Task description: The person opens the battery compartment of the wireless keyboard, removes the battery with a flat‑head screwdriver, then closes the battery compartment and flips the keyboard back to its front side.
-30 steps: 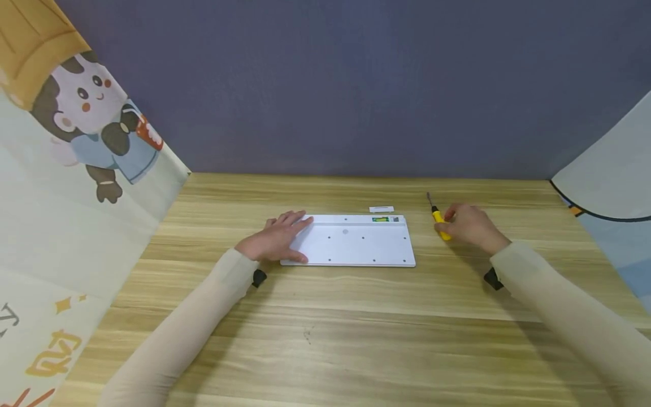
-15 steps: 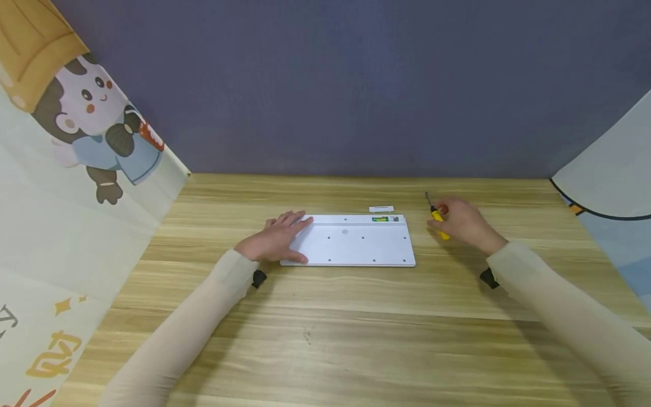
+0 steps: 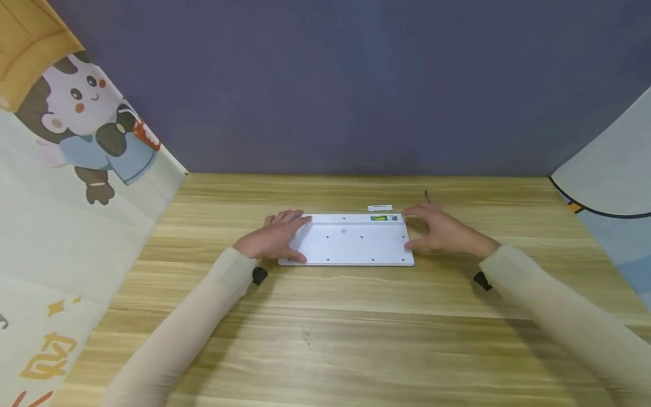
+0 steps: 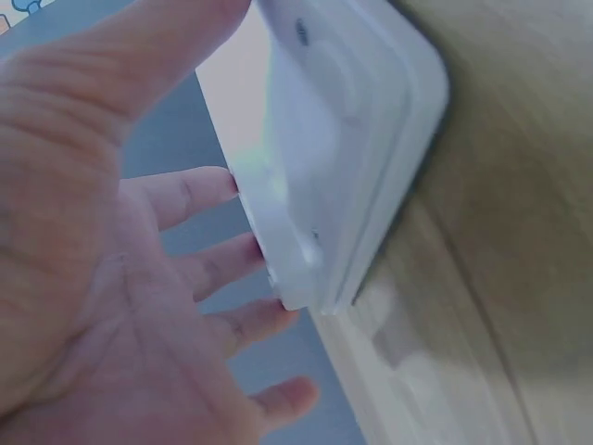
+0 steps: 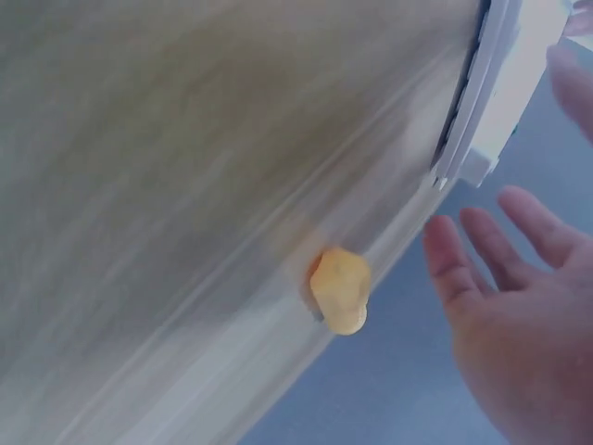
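Observation:
A white keyboard (image 3: 351, 244) lies underside up on the table, its battery compartment uncovered with a green battery (image 3: 378, 218) inside. Behind it rests the small white battery cover (image 3: 380, 208). My left hand (image 3: 277, 237) spreads over the keyboard's left end, its fairly straight fingers (image 4: 199, 190) touching one edge. At the right end, my right hand (image 3: 441, 229) reaches with parted thumb and fingers, the thumb by the side edge. The screwdriver's shaft (image 3: 427, 196) shows past this hand, which hides its yellow handle (image 5: 341, 289) from the head view.
The wood-grain table (image 3: 325, 328) extends in front and to both sides. A dark blue-grey panel (image 3: 325, 85) rises along its back edge. A printed cloth with a cartoon figure (image 3: 96, 130) hangs at left, and pale cloth (image 3: 615, 158) at right.
My right hand has let go of the yellow-handled screwdriver and moved left to the keyboard's right end. The screwdriver stays on the table. The left hand keeps its place.

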The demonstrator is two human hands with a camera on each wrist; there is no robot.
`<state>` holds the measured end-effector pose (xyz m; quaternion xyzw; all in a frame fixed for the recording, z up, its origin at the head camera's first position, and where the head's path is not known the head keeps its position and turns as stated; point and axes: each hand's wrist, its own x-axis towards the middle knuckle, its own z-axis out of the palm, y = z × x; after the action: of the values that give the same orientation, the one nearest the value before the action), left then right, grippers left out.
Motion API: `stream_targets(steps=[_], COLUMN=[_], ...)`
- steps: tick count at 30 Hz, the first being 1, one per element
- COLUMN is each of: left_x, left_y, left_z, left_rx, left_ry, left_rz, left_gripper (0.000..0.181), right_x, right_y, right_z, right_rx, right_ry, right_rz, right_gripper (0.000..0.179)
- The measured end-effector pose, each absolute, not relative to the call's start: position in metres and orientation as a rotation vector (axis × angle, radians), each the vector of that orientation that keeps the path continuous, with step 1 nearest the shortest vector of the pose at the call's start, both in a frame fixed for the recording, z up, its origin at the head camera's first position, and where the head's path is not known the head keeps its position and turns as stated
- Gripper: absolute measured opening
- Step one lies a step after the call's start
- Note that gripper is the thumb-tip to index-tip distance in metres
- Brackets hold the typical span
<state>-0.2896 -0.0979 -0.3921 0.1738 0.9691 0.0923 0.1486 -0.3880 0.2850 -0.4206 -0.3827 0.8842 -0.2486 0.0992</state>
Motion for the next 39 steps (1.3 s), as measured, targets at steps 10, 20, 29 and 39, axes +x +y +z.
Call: stream_targets(steps=[10,20,29,39], left_x=[-0.299,-0.315,-0.322,-0.333], left_y=[-0.074,-0.037,-0.018,0.001], left_z=[-0.393,-0.4,-0.399,-0.4], left_rx=[0.586,0.746,0.74,0.834], left_ry=[2.753,2.707,2.675,2.675], left_rz=[0.307,0.306,0.284,0.264], left_gripper=[0.098,0.092,0.093,0.085], right_x=[-0.376,-0.36,-0.356,-0.349], right_y=[0.282,0.278,0.276,0.275], right_z=[-0.428,-0.433,-0.429,-0.427], right_rx=[-1.195,-1.144,-1.114,-1.113], right_ry=[2.548,2.539,2.544,2.553], right_rz=[-0.713,-0.722,-0.72,-0.739], right_gripper=[0.099,0.101,0.1,0.099])
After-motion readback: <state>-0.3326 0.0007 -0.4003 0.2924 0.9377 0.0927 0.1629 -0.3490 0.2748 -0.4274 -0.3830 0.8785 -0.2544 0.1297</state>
